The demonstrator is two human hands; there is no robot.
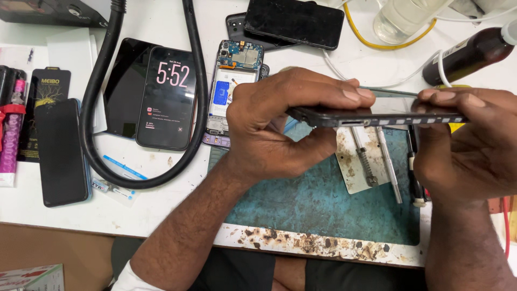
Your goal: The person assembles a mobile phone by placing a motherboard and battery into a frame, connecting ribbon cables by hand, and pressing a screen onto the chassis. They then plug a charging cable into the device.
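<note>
A: Head view. Left hand (274, 126) clamped on the near end of a dark phone (377, 114), fingers over the top, thumb under. Right hand (466, 143) pinching the other end the same way.

B: Position of the phone?

A: Held edge-on, level, lifted off the worktop, above the far right part of the green mat (323, 205). Side rail and port slot facing the camera.

B: Under it?

A: Pale, stained metal plate (355, 172) on the mat, with two slim metal tools (389, 167) lying across it. Mat edge toward the near side rusty and spotted.

B: Left half of the worktop?

A: Lit phone (167, 97) showing a clock screen, ringed by a looped black hose (107, 161). Opened phone frame (234, 86) with bare circuit board just beside the hose, behind the left hand. Black phone (60, 152) face up near the left edge.

B: Far edge?

A: Two stacked dark phones (293, 22), clear plastic bottle (404, 19), brown bottle (468, 54) at the far right corner, yellow cable (371, 40) between.
</note>
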